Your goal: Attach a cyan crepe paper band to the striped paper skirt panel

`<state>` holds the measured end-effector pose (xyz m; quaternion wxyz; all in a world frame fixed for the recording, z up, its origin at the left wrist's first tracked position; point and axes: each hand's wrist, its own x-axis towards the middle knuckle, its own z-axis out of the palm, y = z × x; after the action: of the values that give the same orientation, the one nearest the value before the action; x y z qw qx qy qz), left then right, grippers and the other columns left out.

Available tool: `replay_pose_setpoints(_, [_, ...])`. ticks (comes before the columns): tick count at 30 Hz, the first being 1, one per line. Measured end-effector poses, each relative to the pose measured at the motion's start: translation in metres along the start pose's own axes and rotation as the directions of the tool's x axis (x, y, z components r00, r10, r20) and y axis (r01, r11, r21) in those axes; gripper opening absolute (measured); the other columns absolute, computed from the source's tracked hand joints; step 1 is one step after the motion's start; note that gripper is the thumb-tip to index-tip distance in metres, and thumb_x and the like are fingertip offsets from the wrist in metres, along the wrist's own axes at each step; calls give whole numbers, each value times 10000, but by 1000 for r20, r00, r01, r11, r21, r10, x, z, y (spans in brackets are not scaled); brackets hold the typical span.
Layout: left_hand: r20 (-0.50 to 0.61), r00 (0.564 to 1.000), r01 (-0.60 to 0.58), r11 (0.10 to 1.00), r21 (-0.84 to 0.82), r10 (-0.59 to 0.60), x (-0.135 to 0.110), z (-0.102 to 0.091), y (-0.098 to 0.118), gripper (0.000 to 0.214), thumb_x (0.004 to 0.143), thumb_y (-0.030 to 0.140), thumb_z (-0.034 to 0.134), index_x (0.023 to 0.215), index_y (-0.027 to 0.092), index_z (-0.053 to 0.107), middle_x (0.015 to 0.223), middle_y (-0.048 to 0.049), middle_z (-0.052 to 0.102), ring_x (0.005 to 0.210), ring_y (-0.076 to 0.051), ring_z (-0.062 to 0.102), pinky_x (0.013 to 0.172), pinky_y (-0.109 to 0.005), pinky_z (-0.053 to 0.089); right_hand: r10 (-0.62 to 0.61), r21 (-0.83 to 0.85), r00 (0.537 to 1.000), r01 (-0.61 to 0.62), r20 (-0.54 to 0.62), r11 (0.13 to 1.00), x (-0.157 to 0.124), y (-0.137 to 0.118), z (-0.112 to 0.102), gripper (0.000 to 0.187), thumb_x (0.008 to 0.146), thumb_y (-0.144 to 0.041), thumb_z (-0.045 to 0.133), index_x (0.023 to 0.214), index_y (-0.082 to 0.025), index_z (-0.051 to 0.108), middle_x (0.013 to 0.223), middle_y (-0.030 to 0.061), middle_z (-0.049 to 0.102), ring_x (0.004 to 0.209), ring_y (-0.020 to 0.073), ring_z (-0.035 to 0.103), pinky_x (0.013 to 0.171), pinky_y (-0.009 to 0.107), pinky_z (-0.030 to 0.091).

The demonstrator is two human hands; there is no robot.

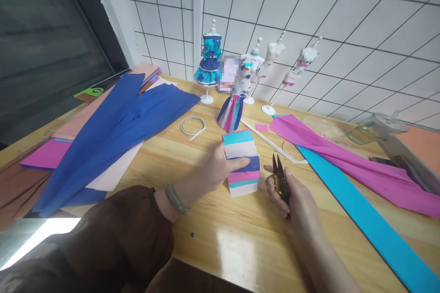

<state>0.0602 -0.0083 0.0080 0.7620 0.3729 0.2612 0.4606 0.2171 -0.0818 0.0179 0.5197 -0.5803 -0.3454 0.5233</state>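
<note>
Near the center of the frame, a striped piece (pixel 244 176) stands above the pale wood tabletop (pixel 220 224), pinched in the left hand (pixel 218 168), whose thumb lies across its front over the dark band. It is roughly rectangular and longer than wide, slightly tilted, with flat crosswise bands of uneven depth: a sliver of pink at the top edge, then turquoise, pale pink, navy, magenta, a narrower turquoise, and pale pink at the bottom. Its side edges step a little from band to band. Just right of center, the right hand (pixel 300 199) grasps dark snips (pixel 281 178), blades pointing up and slightly parted, near the piece but apart from it. Above it in the frame sits a flared striped skirt (pixel 230 116) in similar colors; a small pink scrap (pixel 261 127) lies to the upper right.
</note>
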Motion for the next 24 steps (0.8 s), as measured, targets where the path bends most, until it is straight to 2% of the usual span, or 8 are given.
replay_pose_setpoints(3, [-13, 1000, 3, 999, 53, -2, -3, 3, 0, 401, 626, 188, 762, 986, 148, 591, 905, -44, 680, 841, -169, 625, 834, -339, 481, -6, -110, 998, 13, 60, 994, -6, 2, 3, 401, 819, -577, 474, 905, -197, 566, 563, -49, 453, 335, 42, 241, 323, 206, 154])
replay_pose_setpoints(7, [-16, 1000, 7, 995, 99, -5, -8, 10, 0, 397, 622, 206, 760, 974, 137, 591, 918, -66, 685, 864, -196, 633, 848, -358, 475, 0, -74, 990, 11, 143, 997, -11, 2, 6, 365, 813, -577, 492, 795, -213, 504, 551, -63, 377, 363, 44, 216, 338, 194, 153])
replay_pose_setpoints(11, [-32, 999, 9, 992, 129, -4, -12, 14, 0, 403, 627, 198, 750, 985, 140, 576, 934, -68, 683, 889, -201, 632, 849, -352, 476, 4, -72, 989, 6, 146, 997, -14, 1, 8, 369, 822, -577, 480, 750, -215, 492, 564, -54, 380, 389, 51, 204, 348, 193, 169])
replay_pose_setpoints(15, [-1, 1000, -2, 978, 211, 2, -15, 16, 0, 392, 661, 181, 718, 1019, 146, 561, 970, -70, 675, 903, -193, 628, 852, -341, 477, -8, -85, 987, 22, 158, 996, -16, 1, 8, 399, 837, -571, 458, 673, -207, 462, 557, -52, 351, 397, 52, 217, 351, 194, 178])
replay_pose_setpoints(24, [-1, 1000, -16, 973, 232, 17, -17, 18, -3, 360, 675, 181, 698, 1009, 148, 570, 965, -66, 682, 882, -188, 633, 815, -312, 487, -3, -79, 991, 14, 134, 997, -18, 4, 8, 391, 836, -577, 456, 697, -212, 473, 580, -47, 371, 405, 55, 234, 345, 197, 189])
